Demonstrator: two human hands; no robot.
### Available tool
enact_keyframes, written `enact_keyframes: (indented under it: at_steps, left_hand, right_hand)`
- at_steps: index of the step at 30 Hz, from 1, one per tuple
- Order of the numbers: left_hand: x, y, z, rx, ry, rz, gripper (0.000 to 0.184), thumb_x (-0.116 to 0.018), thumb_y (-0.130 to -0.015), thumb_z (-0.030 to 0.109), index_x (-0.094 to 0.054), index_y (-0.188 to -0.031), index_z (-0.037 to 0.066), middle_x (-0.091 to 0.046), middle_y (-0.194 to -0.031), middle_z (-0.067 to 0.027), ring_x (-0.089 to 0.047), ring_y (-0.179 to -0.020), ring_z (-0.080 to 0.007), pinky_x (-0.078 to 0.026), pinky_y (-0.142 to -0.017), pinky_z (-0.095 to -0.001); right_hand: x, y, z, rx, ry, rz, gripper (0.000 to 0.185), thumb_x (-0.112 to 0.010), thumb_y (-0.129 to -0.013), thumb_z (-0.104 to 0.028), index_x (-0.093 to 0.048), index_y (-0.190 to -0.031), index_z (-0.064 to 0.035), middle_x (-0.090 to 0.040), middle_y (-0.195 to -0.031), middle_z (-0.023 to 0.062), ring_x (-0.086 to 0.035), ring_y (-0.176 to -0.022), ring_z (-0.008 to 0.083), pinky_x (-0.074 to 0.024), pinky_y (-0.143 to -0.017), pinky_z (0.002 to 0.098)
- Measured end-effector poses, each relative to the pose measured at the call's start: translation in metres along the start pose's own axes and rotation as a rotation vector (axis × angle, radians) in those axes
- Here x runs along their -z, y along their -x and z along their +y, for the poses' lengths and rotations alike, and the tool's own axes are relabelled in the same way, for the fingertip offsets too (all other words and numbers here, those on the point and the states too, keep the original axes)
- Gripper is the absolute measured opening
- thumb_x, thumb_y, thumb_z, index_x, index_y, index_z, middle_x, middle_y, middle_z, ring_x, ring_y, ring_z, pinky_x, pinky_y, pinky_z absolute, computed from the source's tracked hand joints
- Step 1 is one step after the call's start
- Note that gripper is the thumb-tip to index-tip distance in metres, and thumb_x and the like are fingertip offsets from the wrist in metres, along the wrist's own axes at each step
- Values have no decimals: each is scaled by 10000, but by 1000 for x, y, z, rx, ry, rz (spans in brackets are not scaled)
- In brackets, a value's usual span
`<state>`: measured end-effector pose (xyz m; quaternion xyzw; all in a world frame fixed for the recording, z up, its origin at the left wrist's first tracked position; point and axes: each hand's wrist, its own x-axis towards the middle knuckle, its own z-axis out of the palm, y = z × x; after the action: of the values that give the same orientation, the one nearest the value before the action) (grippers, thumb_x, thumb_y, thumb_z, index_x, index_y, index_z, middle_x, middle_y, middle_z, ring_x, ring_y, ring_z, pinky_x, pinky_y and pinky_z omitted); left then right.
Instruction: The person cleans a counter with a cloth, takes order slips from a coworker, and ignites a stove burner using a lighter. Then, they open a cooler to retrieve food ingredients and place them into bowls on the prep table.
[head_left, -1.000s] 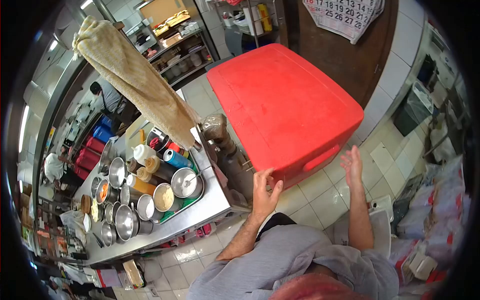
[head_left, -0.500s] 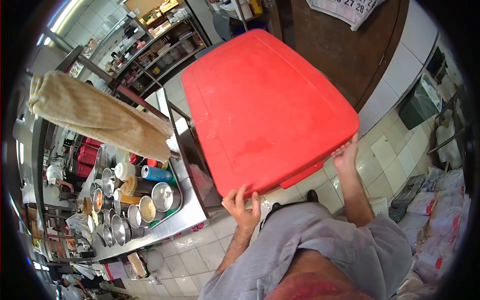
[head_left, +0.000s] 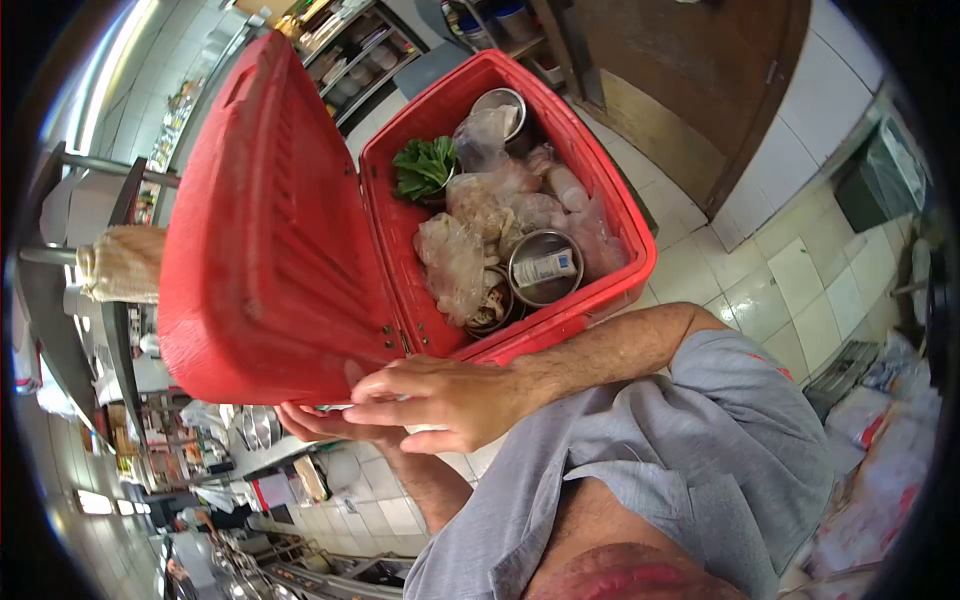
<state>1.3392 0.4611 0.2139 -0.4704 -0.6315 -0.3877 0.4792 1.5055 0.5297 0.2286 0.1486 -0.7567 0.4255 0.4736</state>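
A large red cooler box stands before me with its lid swung up to the left. Inside lie several clear plastic bags, leafy greens, a steel bowl at the far end and a steel pot with a white packet on it. My left hand holds the lid's near lower edge from below, partly covered by my other hand. My right hand reaches across my body beside that edge, fingers stretched and apart; whether they touch the lid is unclear.
To the left, a steel counter carries metal bowls, partly behind the lid. A striped towel hangs on a rail. A brown door stands behind the cooler, a dark bin at right, and plastic-wrapped packs at lower right.
The cooler's lid has gone from closed to raised on the left, exposing the contents. My right hand has moved from the right corner across to the left, near my left hand.
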Motion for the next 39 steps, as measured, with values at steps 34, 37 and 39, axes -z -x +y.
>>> enact_keyframes:
  at_steps: [34,37,39]
  left_hand:
    - [-21,12,-130,593,199,212,782,-613,-833,287,-101,-1365,30,-212,-1349,-181,-366,-1150,-267,-394,-953,-380]
    - [-23,12,-127,617,203,215,785,-611,-834,281,-92,-1368,33,-204,-1359,-175,-359,-1160,-268,-389,-960,-380]
    - [-22,13,-128,610,205,221,782,-613,-833,279,-98,-1368,31,-205,-1359,-176,-357,-1164,-269,-378,-968,-379]
  right_hand:
    - [22,106,307,-897,835,-552,285,-555,-722,-91,-568,-1004,-129,-525,-1102,118,-480,-1052,313,-319,-865,505]
    - [22,97,307,-881,778,-504,171,-537,-736,-116,-593,-897,-94,-594,-941,120,-565,-914,298,-354,-830,479]
    - [21,86,305,-870,733,-450,151,-534,-741,-126,-596,-870,-80,-611,-865,128,-589,-860,297,-370,-814,467]
